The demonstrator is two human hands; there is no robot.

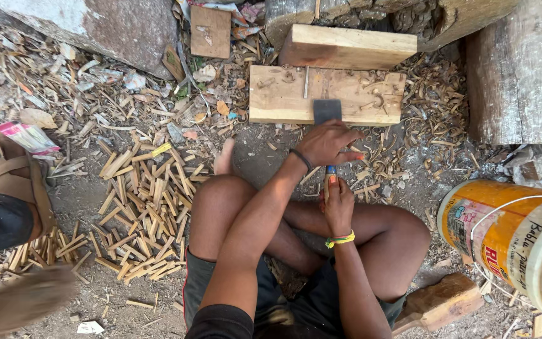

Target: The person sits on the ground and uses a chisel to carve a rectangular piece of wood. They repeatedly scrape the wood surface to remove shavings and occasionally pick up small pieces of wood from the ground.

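Note:
I sit cross-legged on the ground facing a pale wooden plank (277, 97). A wide dark flat blade (327, 111) rests on the plank's near edge. My left hand (327, 143), with a black band at the wrist, closes over the tool just below the blade. My right hand (339, 204), wearing a yellow and green wristband, grips the tool's handle (330, 171), which shows a blue section above the fist. Whether a small piece of wood is pinned under the left hand is hidden.
A pile of short split wooden sticks (145, 207) lies to my left. Curled shavings (428, 119) surround the plank. A second plank (346, 47) and logs (522, 69) stand behind. A yellow bucket (509, 238) is at right, a wood block (440, 304) near my knee. Another person's sandalled foot (7, 176) is at left.

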